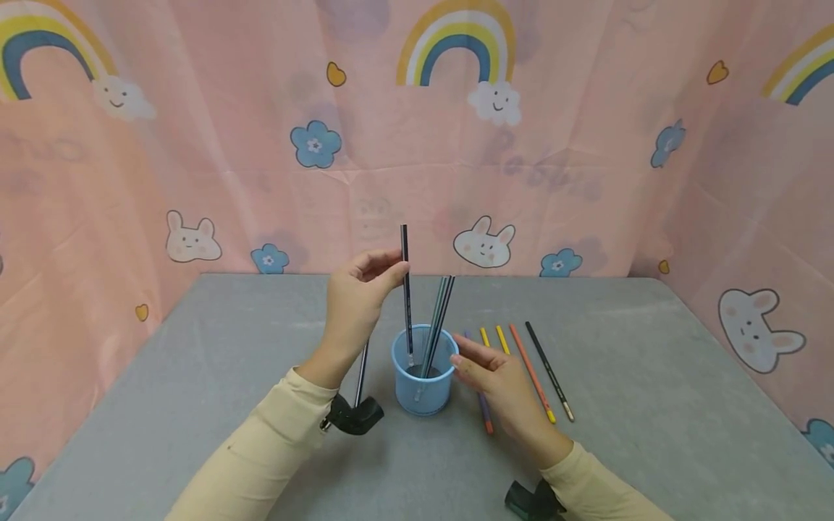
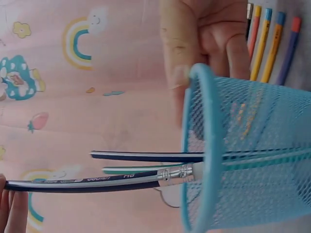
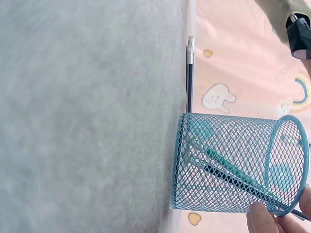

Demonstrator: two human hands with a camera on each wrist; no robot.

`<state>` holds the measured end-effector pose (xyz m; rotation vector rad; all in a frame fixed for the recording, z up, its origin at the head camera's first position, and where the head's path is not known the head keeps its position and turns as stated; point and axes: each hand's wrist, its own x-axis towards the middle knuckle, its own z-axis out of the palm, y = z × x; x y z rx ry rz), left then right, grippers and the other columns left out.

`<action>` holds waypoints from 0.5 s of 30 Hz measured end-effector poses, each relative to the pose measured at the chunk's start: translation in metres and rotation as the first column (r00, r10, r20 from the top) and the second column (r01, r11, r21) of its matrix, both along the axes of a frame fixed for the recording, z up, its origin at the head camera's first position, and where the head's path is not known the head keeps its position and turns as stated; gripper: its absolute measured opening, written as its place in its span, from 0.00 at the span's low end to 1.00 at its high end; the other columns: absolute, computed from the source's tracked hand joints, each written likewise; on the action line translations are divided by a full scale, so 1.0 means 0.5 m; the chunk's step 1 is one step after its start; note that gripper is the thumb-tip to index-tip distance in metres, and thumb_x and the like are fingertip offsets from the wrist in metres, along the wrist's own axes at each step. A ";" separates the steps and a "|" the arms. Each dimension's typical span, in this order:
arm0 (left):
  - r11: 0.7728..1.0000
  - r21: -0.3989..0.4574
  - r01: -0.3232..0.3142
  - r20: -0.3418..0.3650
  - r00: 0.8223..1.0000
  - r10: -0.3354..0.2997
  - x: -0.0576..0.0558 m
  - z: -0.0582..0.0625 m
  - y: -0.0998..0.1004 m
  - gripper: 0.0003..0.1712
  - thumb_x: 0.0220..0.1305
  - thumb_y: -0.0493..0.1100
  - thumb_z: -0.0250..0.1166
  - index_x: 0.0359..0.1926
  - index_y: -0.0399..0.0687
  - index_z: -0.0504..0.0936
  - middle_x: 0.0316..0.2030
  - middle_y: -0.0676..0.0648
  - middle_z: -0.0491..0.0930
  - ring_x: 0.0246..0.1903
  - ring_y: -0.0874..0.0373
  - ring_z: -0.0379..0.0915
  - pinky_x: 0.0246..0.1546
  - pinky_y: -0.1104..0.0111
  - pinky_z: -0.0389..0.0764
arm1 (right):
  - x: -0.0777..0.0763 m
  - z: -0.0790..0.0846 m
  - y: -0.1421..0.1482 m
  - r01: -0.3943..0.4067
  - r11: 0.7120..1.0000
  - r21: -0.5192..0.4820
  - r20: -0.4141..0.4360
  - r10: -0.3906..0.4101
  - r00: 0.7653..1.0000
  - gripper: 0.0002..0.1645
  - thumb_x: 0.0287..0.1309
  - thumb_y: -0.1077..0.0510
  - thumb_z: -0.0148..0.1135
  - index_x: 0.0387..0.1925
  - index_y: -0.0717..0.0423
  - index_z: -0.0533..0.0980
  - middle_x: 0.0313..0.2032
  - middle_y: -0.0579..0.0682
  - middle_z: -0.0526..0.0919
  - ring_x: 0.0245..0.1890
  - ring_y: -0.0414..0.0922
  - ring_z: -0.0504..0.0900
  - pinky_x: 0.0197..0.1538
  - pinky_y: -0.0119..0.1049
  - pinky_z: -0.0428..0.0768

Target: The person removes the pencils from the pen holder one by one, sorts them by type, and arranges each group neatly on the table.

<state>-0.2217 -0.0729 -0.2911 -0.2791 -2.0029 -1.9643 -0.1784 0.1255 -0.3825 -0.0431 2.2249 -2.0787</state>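
Observation:
In the head view my left hand [image 1: 355, 307] pinches a dark striped pencil [image 1: 405, 289] near its upper end. The pencil stands upright, its metal-banded eraser end pointing down inside the rim of a light-blue mesh pen cup [image 1: 422, 399]. A green pencil [image 1: 434, 318] and another dark pencil [image 1: 445, 315] lean together in the cup. At the cup's right side, my right hand [image 1: 504, 387] holds the rim between thumb and fingers. The left wrist view shows the pinched pencil [image 2: 87, 185] overlapping the cup's rim [image 2: 210, 145].
Right of the cup several pencils lie on the grey table [image 1: 651, 405], among them a purple one [image 1: 486, 416], an orange-red one [image 1: 531, 370] and a black one [image 1: 549, 370]. Another dark pencil [image 1: 362, 369] lies left of the cup. A pink printed curtain [image 1: 404, 188] hangs behind.

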 end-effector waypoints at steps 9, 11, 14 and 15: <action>0.995 -0.033 -0.096 -0.065 0.994 0.093 0.011 0.045 -0.058 0.13 0.64 0.38 0.69 0.48 0.37 0.85 0.43 0.39 0.85 0.35 0.67 0.83 0.44 0.74 0.86 | 0.000 0.001 0.000 -0.003 1.000 -0.011 0.011 0.003 1.000 0.27 0.66 0.60 0.63 0.65 0.59 0.73 0.64 0.59 0.76 0.60 0.47 0.81 0.57 0.36 0.83; 0.993 -0.049 -0.110 -0.059 0.992 0.107 0.009 0.045 -0.071 0.14 0.63 0.38 0.69 0.49 0.37 0.85 0.44 0.39 0.85 0.35 0.68 0.83 0.44 0.74 0.87 | 0.000 0.001 0.000 -0.004 1.000 -0.014 0.013 0.004 1.000 0.27 0.66 0.60 0.63 0.65 0.59 0.73 0.65 0.59 0.76 0.61 0.48 0.80 0.57 0.36 0.83; 0.989 -0.091 -0.119 -0.026 0.993 0.117 0.006 0.041 -0.087 0.14 0.63 0.38 0.70 0.49 0.38 0.85 0.45 0.38 0.85 0.34 0.70 0.83 0.44 0.75 0.86 | 0.001 0.002 0.000 -0.006 1.000 -0.015 0.012 0.007 1.000 0.28 0.65 0.59 0.63 0.66 0.59 0.73 0.65 0.58 0.76 0.62 0.48 0.78 0.57 0.35 0.83; 0.988 -0.106 -0.115 -0.010 0.993 0.115 0.004 0.039 -0.092 0.14 0.63 0.39 0.70 0.49 0.38 0.85 0.45 0.38 0.86 0.34 0.70 0.83 0.44 0.76 0.86 | 0.001 0.002 0.000 -0.009 1.000 -0.016 0.011 0.009 1.000 0.28 0.65 0.59 0.63 0.66 0.59 0.72 0.65 0.58 0.76 0.63 0.48 0.78 0.58 0.35 0.83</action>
